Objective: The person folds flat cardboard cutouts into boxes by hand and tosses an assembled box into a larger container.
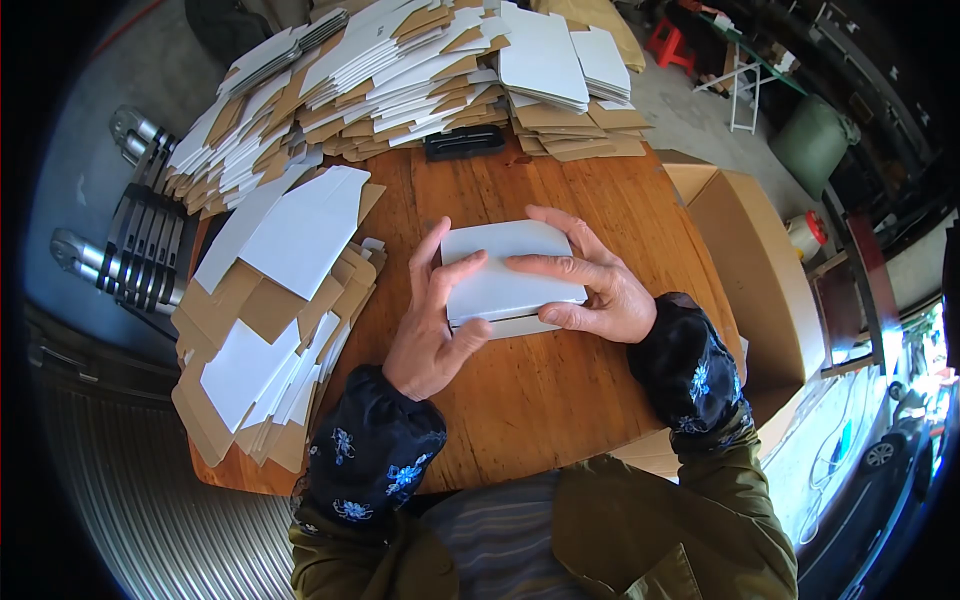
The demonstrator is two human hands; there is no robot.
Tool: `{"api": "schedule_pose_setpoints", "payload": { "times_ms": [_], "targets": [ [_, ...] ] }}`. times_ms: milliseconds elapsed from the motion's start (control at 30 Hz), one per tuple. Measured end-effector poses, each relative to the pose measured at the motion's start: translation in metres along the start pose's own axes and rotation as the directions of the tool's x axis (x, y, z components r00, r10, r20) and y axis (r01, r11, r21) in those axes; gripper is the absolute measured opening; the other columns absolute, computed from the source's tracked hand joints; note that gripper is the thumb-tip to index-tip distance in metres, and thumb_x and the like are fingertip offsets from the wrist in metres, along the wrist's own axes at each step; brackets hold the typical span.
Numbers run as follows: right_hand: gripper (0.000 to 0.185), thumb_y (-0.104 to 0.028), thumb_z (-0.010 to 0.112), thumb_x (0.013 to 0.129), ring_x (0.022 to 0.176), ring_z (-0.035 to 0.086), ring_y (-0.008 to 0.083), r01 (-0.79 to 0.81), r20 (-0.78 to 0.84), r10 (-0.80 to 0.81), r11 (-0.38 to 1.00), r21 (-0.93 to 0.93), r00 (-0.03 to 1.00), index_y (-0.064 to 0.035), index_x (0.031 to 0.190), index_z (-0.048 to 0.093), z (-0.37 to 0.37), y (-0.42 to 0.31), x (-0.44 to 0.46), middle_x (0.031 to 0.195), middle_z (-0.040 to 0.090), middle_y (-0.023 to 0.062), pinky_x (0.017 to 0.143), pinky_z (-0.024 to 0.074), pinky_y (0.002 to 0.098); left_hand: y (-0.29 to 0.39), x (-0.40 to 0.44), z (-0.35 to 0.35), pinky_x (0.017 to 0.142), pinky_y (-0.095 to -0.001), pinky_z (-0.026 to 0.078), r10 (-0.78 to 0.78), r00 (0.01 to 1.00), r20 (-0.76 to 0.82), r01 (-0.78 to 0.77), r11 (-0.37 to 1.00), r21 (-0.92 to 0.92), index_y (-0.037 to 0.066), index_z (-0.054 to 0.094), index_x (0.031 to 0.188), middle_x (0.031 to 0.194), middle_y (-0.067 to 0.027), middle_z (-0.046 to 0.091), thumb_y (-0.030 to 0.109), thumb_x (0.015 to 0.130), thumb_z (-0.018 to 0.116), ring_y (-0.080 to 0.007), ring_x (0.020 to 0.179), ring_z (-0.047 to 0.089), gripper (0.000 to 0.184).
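A small white cardboard box is between my hands over the middle of the wooden table. Its lid looks folded down, with a thin dark gap along the front edge. My left hand grips the left side, index finger on the lid and thumb at the front. On the right, my right hand holds the box with one finger laid across the top and the thumb by the front edge. The box's underside is hidden. Nearest my left hand lies a pile of flat white-and-brown box blanks.
Tall stacks of flat cardboard blanks line the table's back, with white sheets beside them. A black tray sits before them. At the right edge stands a large open carton. A folded telescopic ladder is at left.
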State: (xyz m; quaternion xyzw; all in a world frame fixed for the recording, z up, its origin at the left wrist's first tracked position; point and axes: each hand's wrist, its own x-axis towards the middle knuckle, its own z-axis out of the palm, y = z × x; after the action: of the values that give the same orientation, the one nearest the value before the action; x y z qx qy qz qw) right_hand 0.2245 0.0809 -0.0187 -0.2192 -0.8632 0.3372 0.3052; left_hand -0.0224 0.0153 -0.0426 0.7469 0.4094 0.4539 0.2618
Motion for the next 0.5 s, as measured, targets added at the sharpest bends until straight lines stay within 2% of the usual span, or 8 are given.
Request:
{"api": "schedule_pose_setpoints", "payload": {
  "times_ms": [100,200,300,500],
  "targets": [
    [0.050,-0.038,0.071,0.087,0.136,0.037,0.0404,0.003,0.006,-0.003,1.000,-0.021,1.000,-0.0125,0.129,0.063,-0.0005,0.0006,0.0000,0.153,0.026,0.0231,0.110,0.0350,0.0470,0.0030,0.0003,-0.0008,0.113,-0.0473,0.030,-0.052,0.998,0.022,0.053,0.997,-0.051,0.010,0.044,0.137,0.156,-0.0175,0.010,0.057,0.100,0.037,-0.0377,0.142,0.024,0.061],
    [0.046,-0.037,0.070,0.088,0.135,0.040,0.0395,0.025,-0.014,-0.025,0.999,-0.023,1.000,-0.0180,0.129,0.064,-0.0004,0.0025,-0.0002,0.151,0.030,0.0218,0.109,0.0380,0.0452,0.0050,-0.0003,-0.0013,0.115,-0.0463,0.027,-0.068,0.997,0.038,0.071,0.992,-0.107,0.010,0.044,0.138,0.156,-0.0164,0.008,0.049,0.103,0.037,-0.0358,0.143,0.022,0.052],
    [0.043,-0.037,0.067,0.091,0.135,0.039,0.0395,0.017,-0.021,-0.017,1.000,-0.010,1.000,-0.0178,0.129,0.064,0.0008,0.0012,-0.0002,0.151,0.031,0.0220,0.109,0.0373,0.0453,0.0046,-0.0006,-0.0009,0.115,-0.0463,0.026,-0.058,0.998,0.031,0.061,0.993,-0.100,0.010,0.044,0.138,0.157,-0.0168,0.008,0.044,0.104,0.036,-0.0357,0.143,0.022,0.049],
    [0.038,-0.028,0.065,0.091,0.135,0.039,0.0386,0.016,-0.013,-0.016,1.000,-0.018,1.000,-0.0176,0.128,0.065,0.0011,0.0003,0.0001,0.150,0.032,0.0218,0.111,0.0350,0.0456,0.0035,-0.0010,0.0011,0.115,-0.0462,0.025,-0.039,0.999,0.021,0.041,0.994,-0.103,0.008,0.044,0.138,0.157,-0.0175,0.007,0.041,0.104,0.036,-0.0358,0.144,0.020,0.047]
  ]
}}
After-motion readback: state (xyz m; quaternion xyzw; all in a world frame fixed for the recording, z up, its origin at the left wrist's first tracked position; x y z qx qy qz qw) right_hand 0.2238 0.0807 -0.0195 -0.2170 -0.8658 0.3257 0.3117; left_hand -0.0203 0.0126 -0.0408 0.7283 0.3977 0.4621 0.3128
